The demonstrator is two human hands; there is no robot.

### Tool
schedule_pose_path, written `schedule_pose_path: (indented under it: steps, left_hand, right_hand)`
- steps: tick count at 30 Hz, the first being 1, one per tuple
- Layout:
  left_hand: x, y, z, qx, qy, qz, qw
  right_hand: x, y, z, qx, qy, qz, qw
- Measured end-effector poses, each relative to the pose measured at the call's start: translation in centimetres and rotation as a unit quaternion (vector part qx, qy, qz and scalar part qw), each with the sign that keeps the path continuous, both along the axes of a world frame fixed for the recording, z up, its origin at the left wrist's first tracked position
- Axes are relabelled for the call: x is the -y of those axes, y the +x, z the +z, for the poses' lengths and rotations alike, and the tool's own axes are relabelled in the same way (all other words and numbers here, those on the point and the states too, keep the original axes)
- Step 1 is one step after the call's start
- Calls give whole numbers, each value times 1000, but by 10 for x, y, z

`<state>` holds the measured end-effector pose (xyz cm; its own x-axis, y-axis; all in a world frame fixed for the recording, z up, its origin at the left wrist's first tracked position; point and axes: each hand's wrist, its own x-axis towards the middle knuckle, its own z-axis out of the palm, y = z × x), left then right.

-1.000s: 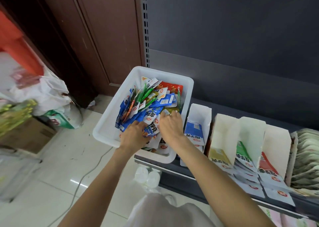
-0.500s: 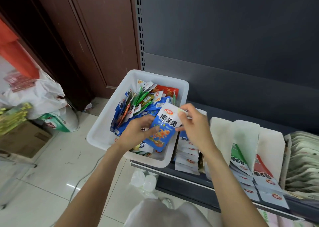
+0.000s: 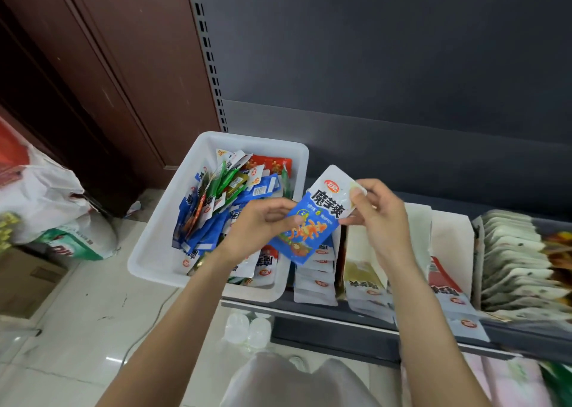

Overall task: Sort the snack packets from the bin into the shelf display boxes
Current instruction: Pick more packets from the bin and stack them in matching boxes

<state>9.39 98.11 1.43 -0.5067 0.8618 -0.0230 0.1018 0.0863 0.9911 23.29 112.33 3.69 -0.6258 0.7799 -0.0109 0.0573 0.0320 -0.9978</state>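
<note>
Two hands: blue packet [image 3: 312,221] held up between them, above the bin's [image 3: 161,239] 3 o'clock rim
Left hand [image 3: 257,230]: packet's lower edge pinched by thumb and fingers
Right hand [image 3: 377,218]: top corner pinched

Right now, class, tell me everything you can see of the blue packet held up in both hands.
The blue packet is a flat, glossy pouch, plastic by its look, white at the top with a red logo and black characters, blue below with an orange picture. It is tilted, top toward the right. The left hand pinches its lower left edge, the right hand its top right corner. It hangs over the white bin's right rim.
</note>
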Motion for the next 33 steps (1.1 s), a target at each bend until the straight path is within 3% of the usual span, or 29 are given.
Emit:
schedule_pose_path:
  steps: [4,7,11,17,22,27,29,33]
  left_hand:
    - [-32,5,-17,-171,-27,34,984]
    - [-44,4,-33,-332,-33,52,941]
    - [-41,-2,-51,-438,-46,59,896]
    - [-9,-6,-57,-465,-79,100,876]
    - [44,-23,-75,-481,-139,233,834]
    - [73,-42,-82,-432,-283,247,820]
    - [73,-46,-81,-417,-324,236,816]
    - [73,-50,-84,-398,-353,208,821]
  right_hand:
    - [-9,21,1,12,161,-19,987]
    - [-9,25,-13,57,256,-26,965]
    - [-2,22,-36,116,343,21,932]
    - [2,16,-68,288,468,133,825]
    - [22,-9,-53,215,458,209,837]
    - [59,-75,-59,161,483,243,825]
    - [68,-103,-68,204,527,251,786]
    - [71,-141,-82,297,647,274,647]
